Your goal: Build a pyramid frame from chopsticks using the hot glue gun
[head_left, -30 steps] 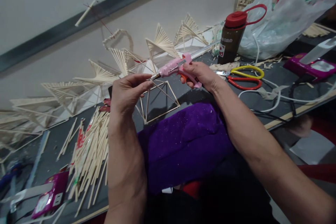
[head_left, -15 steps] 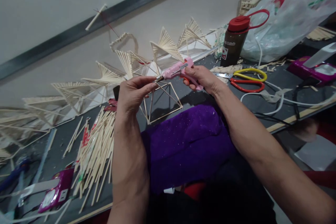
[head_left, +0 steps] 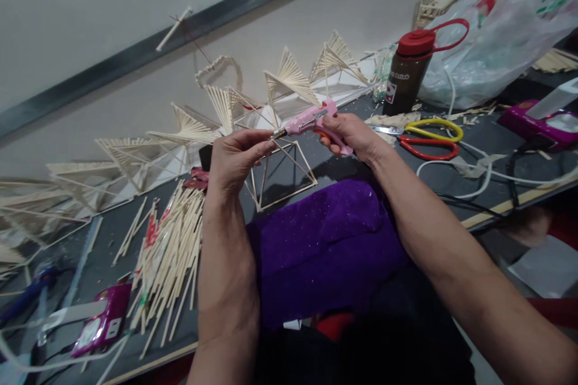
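Note:
My right hand (head_left: 345, 132) is wrapped around the handle of a pink hot glue gun (head_left: 302, 120), its fingers by the orange trigger. The gun's metal nozzle points left at the fingertips of my left hand (head_left: 241, 153). That hand is closed in a pinch at the top of a small frame of thin wooden sticks (head_left: 288, 195). The frame has a four-sided base resting on the dark tabletop and slanting sticks that meet near the nozzle. My left fingers partly hide the joint at the top.
Loose wooden sticks (head_left: 174, 264) lie left of my forearm. Fan-shaped stick models (head_left: 180, 126) line the wall. To the right are yellow-and-red-handled scissors (head_left: 431, 138), a dark bottle (head_left: 404, 81), a plastic bag (head_left: 492, 42) and white cable. Purple cloth (head_left: 320, 246) lies in front of me.
The whole view has shifted slightly, so things appear a little further right. Both hands keep their holds, with the nozzle still at the left fingertips.

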{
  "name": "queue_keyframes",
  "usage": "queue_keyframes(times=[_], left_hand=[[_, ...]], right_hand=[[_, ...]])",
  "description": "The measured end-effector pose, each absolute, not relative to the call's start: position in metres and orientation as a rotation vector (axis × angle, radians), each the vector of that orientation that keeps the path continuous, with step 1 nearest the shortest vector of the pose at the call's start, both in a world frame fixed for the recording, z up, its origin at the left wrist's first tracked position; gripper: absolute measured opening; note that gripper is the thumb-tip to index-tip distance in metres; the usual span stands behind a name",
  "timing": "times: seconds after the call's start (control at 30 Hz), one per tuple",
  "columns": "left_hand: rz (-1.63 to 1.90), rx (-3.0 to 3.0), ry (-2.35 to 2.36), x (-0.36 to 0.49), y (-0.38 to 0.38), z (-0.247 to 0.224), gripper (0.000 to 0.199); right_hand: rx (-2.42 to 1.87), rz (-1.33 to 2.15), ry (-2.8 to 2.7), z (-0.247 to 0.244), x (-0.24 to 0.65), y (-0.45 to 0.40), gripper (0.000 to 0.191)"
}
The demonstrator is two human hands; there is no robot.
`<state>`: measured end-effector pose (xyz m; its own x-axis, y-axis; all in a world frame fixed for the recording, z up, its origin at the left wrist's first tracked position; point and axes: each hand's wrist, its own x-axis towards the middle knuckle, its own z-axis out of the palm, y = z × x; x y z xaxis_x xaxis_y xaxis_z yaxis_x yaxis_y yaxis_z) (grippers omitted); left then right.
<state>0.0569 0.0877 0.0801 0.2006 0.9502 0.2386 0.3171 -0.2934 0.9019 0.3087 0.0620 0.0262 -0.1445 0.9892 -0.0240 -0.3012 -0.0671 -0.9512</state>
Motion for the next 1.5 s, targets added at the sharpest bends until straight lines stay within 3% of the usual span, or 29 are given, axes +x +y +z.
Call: queue_keyframes(times=[0.4,1.5], left_hand=[[1.113,1.762,1.176,0.0571,0.0885,0.0777,0.027],[1.123,1.806,1.202,0.0586,0.0845,0.0799,0.021]], right_hand=[[-0.933,1.478,-1.058,0.0254,0.3092,0.0633,0.043],[-0.921,1.456,-1.074,0.0245,0.3094,0.0632,0.040]])
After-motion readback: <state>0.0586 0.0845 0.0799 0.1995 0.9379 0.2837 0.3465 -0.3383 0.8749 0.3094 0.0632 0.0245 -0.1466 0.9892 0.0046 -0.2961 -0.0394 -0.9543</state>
